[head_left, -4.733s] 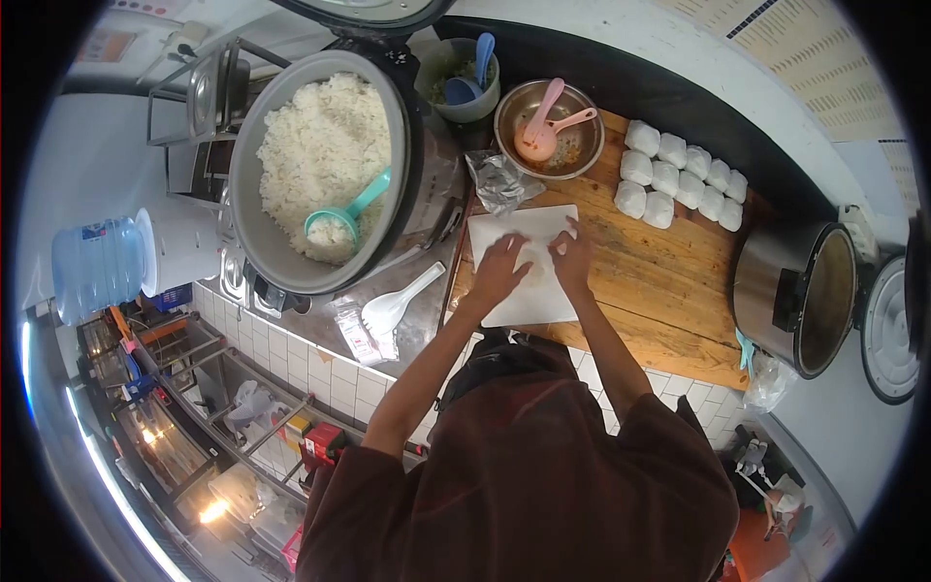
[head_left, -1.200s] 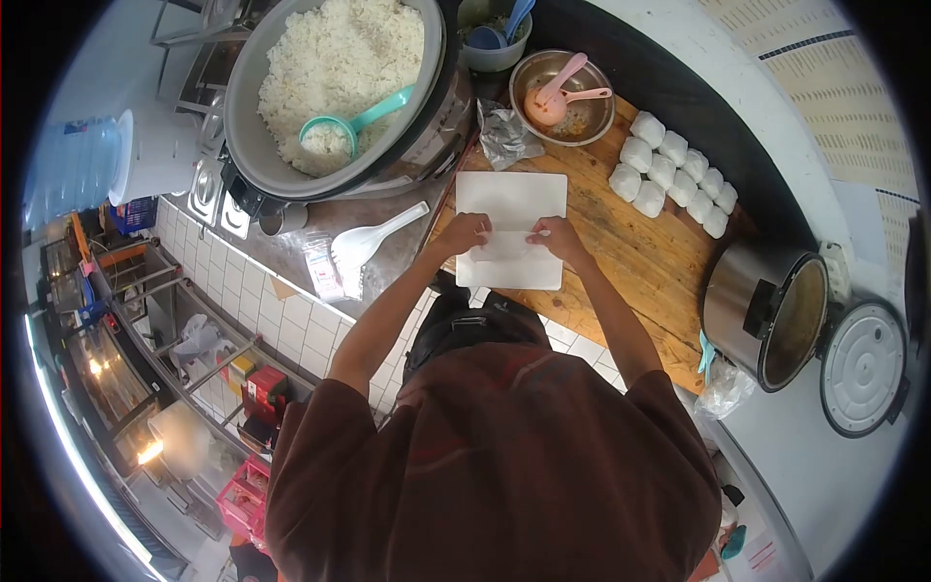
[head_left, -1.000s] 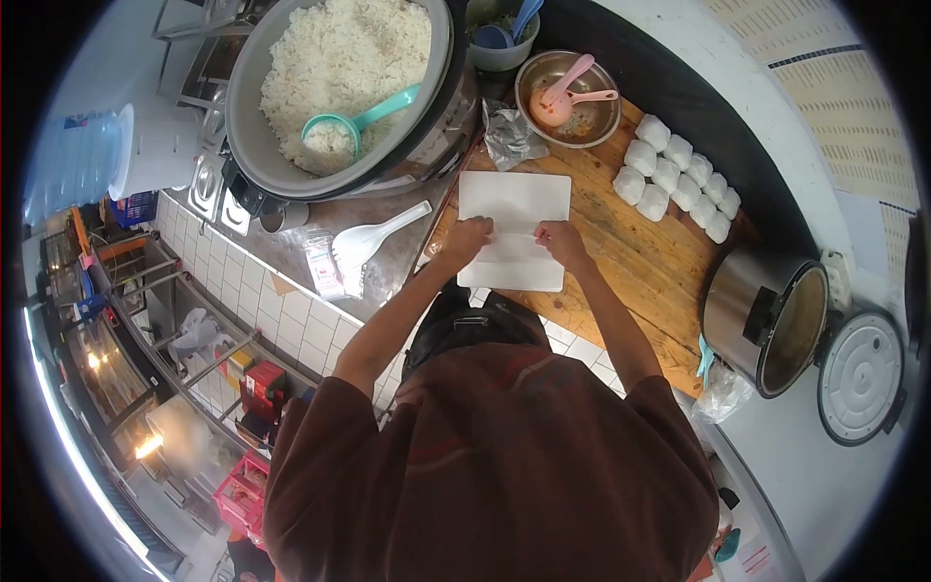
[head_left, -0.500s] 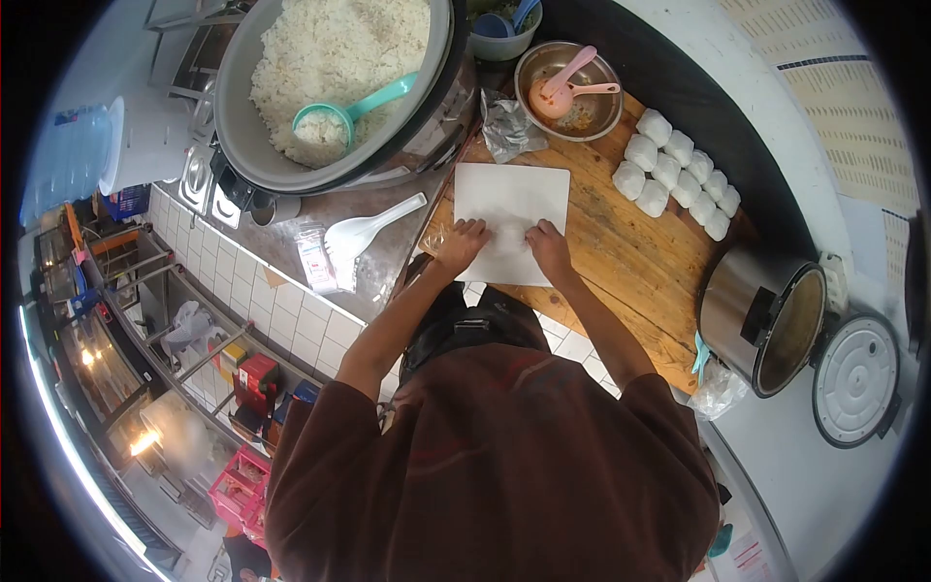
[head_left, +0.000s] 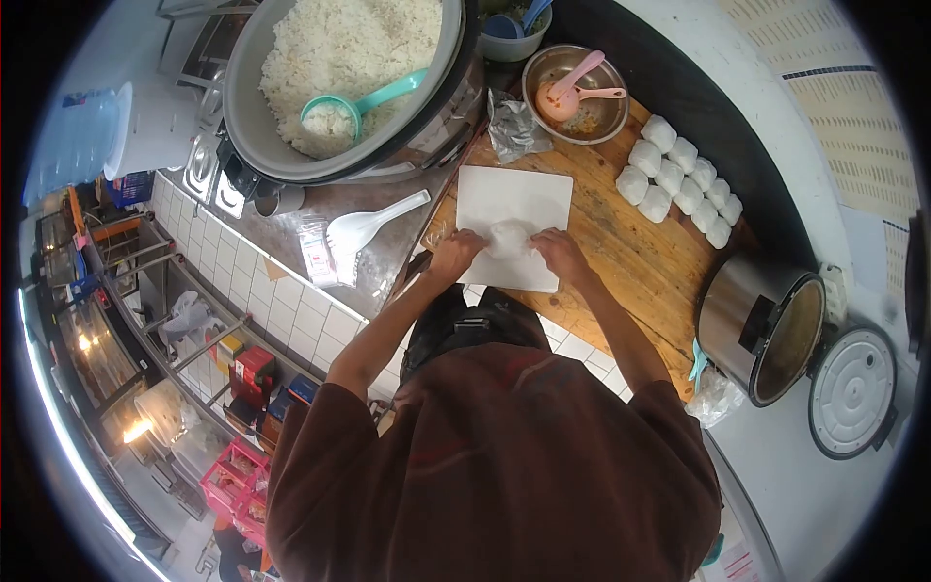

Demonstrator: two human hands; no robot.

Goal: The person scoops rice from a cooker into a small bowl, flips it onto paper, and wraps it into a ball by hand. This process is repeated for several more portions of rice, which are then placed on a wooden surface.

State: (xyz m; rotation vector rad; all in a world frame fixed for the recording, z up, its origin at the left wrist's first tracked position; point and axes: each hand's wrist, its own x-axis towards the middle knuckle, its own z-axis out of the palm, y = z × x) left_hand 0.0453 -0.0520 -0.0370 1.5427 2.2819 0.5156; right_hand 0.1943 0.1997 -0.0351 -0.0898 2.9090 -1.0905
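A white lump (head_left: 509, 239), apparently rice in a thin pale wrapper, lies on a flat white square sheet or board (head_left: 514, 184) in front of me. My left hand (head_left: 458, 255) is at its left side, fingers curled and pressed together on the wrapper's edge. At the right side, my right hand (head_left: 560, 252) pinches the opposite edge of the wrapper. The wrapper is hard to make out against the white square. Several white wrapped parcels (head_left: 669, 177) sit in rows on the wooden table (head_left: 621, 276), to the right.
A large pot of rice (head_left: 354, 48) with a turquoise ladle (head_left: 388, 89) stands at the upper left. Beyond the square are crumpled foil (head_left: 516, 126) and a metal bowl (head_left: 592, 121) with pink spoons. A white rice paddle (head_left: 373, 223) lies left; a steel pot (head_left: 742, 325) stands right.
The lump on the white square shows more clearly and rounder between my hands. Both hands have shifted slightly, with the right moving a little outward. The whole view has tilted slightly.
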